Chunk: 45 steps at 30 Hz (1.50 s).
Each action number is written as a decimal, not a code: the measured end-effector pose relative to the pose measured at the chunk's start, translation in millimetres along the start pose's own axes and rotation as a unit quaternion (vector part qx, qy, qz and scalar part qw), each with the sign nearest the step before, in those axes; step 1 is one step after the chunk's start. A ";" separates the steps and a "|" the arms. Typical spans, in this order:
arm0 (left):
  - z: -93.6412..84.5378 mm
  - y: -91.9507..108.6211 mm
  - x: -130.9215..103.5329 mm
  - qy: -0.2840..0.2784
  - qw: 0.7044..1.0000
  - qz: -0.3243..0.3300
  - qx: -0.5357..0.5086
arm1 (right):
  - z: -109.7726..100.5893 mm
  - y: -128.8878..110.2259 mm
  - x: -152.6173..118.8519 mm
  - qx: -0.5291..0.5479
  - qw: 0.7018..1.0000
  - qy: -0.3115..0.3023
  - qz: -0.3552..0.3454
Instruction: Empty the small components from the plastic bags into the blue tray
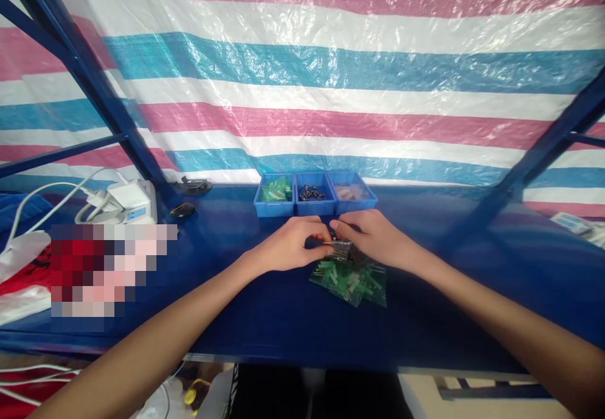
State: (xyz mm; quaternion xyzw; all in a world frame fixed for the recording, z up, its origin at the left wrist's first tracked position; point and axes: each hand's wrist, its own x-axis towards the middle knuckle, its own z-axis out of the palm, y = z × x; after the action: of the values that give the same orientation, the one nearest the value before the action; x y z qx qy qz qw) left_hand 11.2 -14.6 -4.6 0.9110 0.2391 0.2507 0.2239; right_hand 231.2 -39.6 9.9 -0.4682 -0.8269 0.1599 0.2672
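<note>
On the blue table (236, 324), both hands meet over a small clear bag (342, 251) of dark, thin pieces, just in front of three blue bins. The left hand (295, 244) comes in from its own side and pinches the near left edge of the bag between thumb and forefinger, the other fingers curled in. The right hand (373, 235) is bent over the upper right of the same bag, its thumb pointing toward the left hand; its other fingertips are hidden, so I cannot tell how tightly they are closed.

Below the clear bag and partly covered by it lie green packets (352, 285) — see-through bags with slim strips inside, spread flat on the table.

The bins stand side by side, touching or nearly so. The left bin (275, 210) holds more green packets, the middle bin (314, 208) small dark parts, and the right bin (357, 205) pale stuff that looks like clear bags, though it is blurry.

Off to the left are a black oval object (182, 210), a white power strip (147, 203) with plugs and cables, and a red and white bag (26, 274). Behind everything hangs a striped plastic sheet (331, 66) — pink, white and blue.
</note>
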 end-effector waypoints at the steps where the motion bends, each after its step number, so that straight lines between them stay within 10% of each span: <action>1: -0.7 0.3 0.6 0.002 1.000 -0.004 -0.016 | -1.0 -2.0 -0.2 0.008 1.000 0.002 0.007; 18: -4.0 -10.3 6.3 0.072 0.973 -0.085 -0.201 | 4.5 -6.5 2.1 0.290 0.955 0.027 0.062; 26: 0.2 -12.5 2.4 0.140 0.990 -0.027 -0.017 | 5.0 -1.7 3.8 0.281 0.945 0.121 0.114; 45: -4.5 -10.0 -0.8 0.156 0.974 0.051 0.158 | 10.7 -3.1 1.9 0.271 0.956 0.088 0.066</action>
State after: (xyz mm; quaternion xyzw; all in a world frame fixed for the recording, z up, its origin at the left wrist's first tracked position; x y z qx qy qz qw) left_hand 4.8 -5.9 -6.7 0.8955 0.2606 0.3599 0.0240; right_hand 221.9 -39.7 3.5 -0.4444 -0.6929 0.3535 0.4443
